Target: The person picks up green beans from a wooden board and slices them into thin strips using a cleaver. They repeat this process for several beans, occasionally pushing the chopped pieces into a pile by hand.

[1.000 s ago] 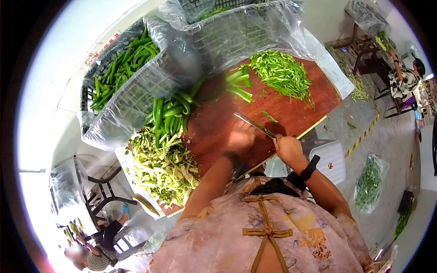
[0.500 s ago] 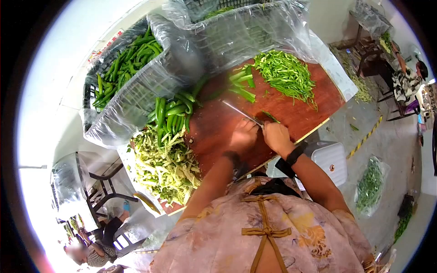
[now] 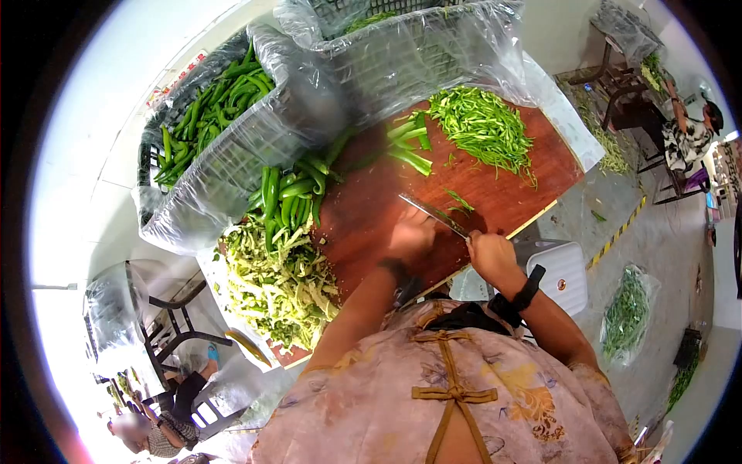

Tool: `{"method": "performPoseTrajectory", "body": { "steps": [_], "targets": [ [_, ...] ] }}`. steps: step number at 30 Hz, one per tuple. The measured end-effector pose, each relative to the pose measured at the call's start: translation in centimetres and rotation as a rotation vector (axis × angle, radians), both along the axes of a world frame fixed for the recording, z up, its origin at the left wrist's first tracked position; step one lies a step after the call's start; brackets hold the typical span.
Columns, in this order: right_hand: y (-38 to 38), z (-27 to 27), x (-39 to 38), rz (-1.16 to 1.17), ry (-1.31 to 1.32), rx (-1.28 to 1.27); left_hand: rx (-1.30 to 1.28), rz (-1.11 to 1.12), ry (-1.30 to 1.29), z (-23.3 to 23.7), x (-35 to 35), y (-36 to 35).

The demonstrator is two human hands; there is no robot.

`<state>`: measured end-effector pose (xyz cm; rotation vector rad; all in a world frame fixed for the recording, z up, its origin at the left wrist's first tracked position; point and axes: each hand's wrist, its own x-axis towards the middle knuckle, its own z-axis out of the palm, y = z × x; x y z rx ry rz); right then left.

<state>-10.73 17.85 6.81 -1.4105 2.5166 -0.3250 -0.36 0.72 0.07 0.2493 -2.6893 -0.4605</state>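
Note:
My right hand (image 3: pixel 492 256) is closed around the handle of a knife (image 3: pixel 434 215), whose narrow blade points up and left over the reddish-brown cutting board (image 3: pixel 371 224). To the left of the blade, my left hand (image 3: pixel 413 233) rests low over the board with fingers curled. It looks blurred, and whatever its fingers hold is hidden. Just beyond the blade lie a few cut green strips (image 3: pixel 460 200). Farther off are halved green pepper pieces (image 3: pixel 410 145) and a heap of shredded green pepper (image 3: pixel 487 131). Whole green peppers (image 3: pixel 290 192) are piled at the board's left.
Pale pepper cores and scraps (image 3: pixel 278 286) are heaped at the board's left front. A plastic-lined crate (image 3: pixel 224 170) of green peppers and another lined crate (image 3: pixel 433 62) stand behind. A white lidded container (image 3: pixel 560 282) sits below right. Other people sit at both sides.
My right hand and the knife have moved right and slightly toward me. The blade now sits farther from my left hand, and the cut strips show more fully. My left hand stays nearly in place.

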Motion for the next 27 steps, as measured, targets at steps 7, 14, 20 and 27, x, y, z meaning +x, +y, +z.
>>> {"method": "performPoseTrajectory", "body": {
  "steps": [7,14,20,27],
  "targets": [
    [-2.7,-1.7,-0.3,0.077,0.018,-0.100,0.079,0.041,0.151,0.6,0.2,0.2],
    [-6.8,-1.9,-1.5,0.095,0.029,-0.093,-0.103,-0.025,0.223,-1.0,-0.1,-0.4],
    [-6.2,-1.3,-2.0,0.082,-0.009,-0.060,-0.112,0.029,0.145,1.1,0.5,-0.2],
    [-5.7,-0.3,-1.8,0.049,-0.049,0.017,-0.108,0.149,0.094,0.5,1.1,-0.7]
  ]
}}
